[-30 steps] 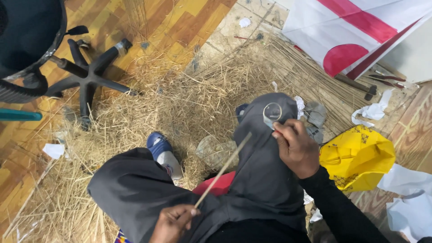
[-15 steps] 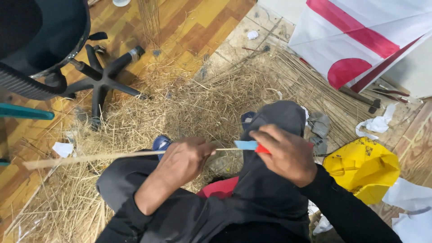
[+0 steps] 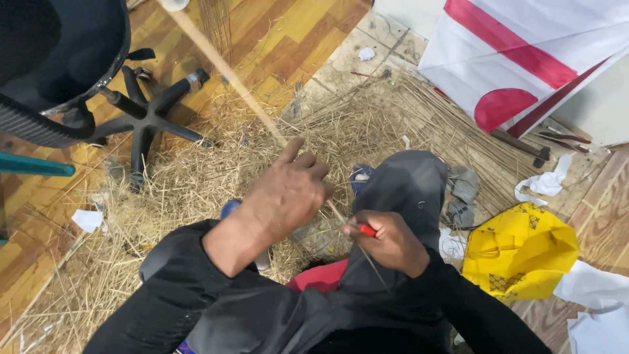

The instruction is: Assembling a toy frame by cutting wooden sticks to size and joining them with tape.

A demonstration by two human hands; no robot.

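Long pale bamboo stick (image 3: 223,69) is slanting over the straw-strewn floor (image 3: 196,164), left hand (image 3: 288,193) fingers curled around it, steadying it for the red-handled blade (image 3: 367,230) pinched in right hand (image 3: 386,242).

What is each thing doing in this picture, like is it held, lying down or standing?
left hand: closed around the long stick
long stick: held, slanting up and away over the straw
right hand: shut on a red-handled tool
red-handled tool: held, mostly hidden
straw: loose, scattered on the floor
yellow bag: crumpled, lying on the floor
office chair: upright
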